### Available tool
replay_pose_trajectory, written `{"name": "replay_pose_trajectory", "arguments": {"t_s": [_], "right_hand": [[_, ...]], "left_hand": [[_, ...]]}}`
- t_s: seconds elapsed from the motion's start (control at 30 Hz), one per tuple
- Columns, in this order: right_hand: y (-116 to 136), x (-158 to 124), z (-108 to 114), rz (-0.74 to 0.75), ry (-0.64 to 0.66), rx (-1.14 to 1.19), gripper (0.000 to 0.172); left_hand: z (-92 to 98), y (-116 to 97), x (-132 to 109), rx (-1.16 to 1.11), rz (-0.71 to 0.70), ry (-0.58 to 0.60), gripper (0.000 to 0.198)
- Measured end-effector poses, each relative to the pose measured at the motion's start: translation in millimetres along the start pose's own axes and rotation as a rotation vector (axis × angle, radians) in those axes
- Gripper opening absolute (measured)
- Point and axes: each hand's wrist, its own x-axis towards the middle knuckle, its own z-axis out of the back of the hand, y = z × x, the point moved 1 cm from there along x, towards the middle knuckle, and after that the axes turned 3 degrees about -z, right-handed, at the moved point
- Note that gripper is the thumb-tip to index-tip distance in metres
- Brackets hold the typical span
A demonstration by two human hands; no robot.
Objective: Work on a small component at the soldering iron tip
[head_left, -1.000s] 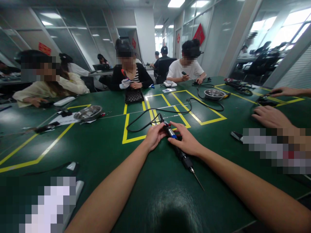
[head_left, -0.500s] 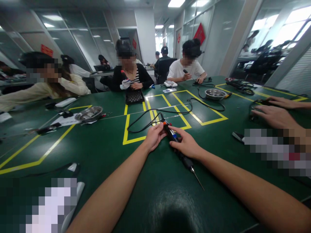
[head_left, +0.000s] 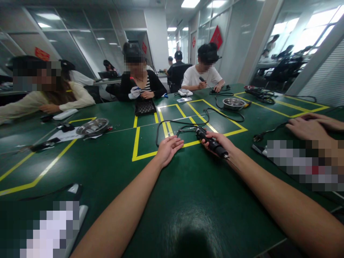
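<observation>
Screwdriver [head_left: 201,133] clasped by right hand [head_left: 221,140]; left hand [head_left: 168,147] open on green office table [head_left: 188,200].

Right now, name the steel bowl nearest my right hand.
The right bowl, beyond the right hand holding the screwdriver; the left bowl lies much farther off.

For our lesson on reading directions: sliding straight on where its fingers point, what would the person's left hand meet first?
The left hand would cross the yellow tape line, then probably reach the cabled rear of the black cylindrical electric screwdriver gripped by the right hand; depth is unclear.
</observation>
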Motion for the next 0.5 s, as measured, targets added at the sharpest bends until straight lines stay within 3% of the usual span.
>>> {"name": "replay_pose_trajectory", "arguments": {"t_s": [0.27,0.5], "right_hand": [[-11,1,-3,0.197,-0.067,-0.200,0.058],[-25,-16,-17,0.400,-0.008,-0.564,0.067]], "left_hand": [[-0.4,4,1,0.087,-0.026,0.002,0.022],[20.6,0,20,0.321,-0.177,-0.176,0.022]]}}
